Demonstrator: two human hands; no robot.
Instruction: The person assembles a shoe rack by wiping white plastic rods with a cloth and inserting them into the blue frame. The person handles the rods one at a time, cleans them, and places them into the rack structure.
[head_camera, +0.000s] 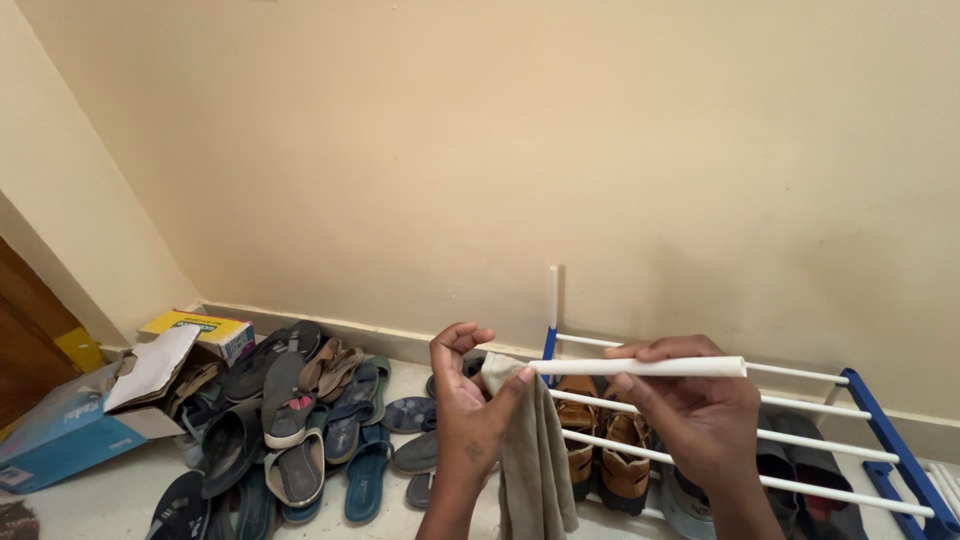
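Looking down from my head: my right hand (700, 405) grips a loose white rod (640, 367), held level above the shoe rack (880, 420). My left hand (465, 395) pinches a beige cloth (535, 455) around the rod's left end, the rest hanging down. I judge this as the wiping step, at the start of the rod. Cleaning it calls for a firm right-hand hold while the cloth slides along. Brown shoes (605, 450) sit on the rack; sandals (300, 420) lie heaped by a blue box (60, 430).
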